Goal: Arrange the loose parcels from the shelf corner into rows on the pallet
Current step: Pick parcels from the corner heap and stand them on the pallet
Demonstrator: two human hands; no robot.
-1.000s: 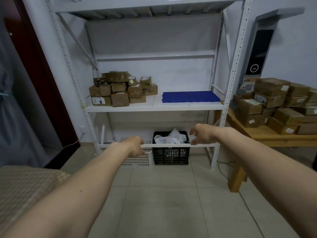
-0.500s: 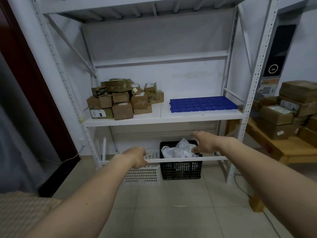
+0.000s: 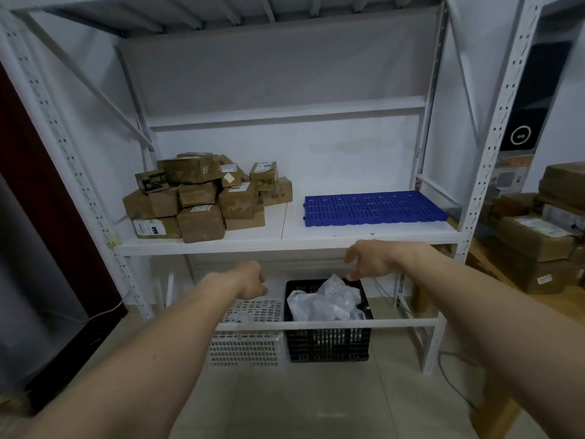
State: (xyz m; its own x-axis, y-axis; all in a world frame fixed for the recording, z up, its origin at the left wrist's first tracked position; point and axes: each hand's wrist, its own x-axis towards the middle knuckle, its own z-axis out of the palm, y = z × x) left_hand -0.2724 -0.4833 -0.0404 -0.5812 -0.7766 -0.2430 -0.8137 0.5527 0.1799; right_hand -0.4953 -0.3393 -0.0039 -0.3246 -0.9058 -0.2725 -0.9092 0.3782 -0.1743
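Under the white metal shelving unit [image 3: 484, 147], side by side on the pale tiled floor [image 3: 285, 403]: white perforated plastic crate [image 3: 250, 346], black plastic crate [image 3: 329, 343] holding crumpled clear plastic bags [image 3: 326, 302]. Far right, wooden worktop [image 3: 538, 304] stacked with brown cardboard boxes [image 3: 535, 239].

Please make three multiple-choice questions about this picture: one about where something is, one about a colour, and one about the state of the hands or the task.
1. Where is the pile of parcels?
A. At the left end of the white shelf
B. On the pallet
C. In the black crate

2. What colour is the pallet?
A. Green
B. Blue
C. Red

3. What do the hands hold?
A. The left holds a parcel
B. The right holds a bag
C. Nothing

Answers:
1. A: the parcels lie heaped on the white shelf by its left post, apart from the pallet.
2. B: it is a blue perforated slab, with nothing on it.
3. C: the left hand and right hand hang below the shelf edge with loosely curled fingers, touching no object.
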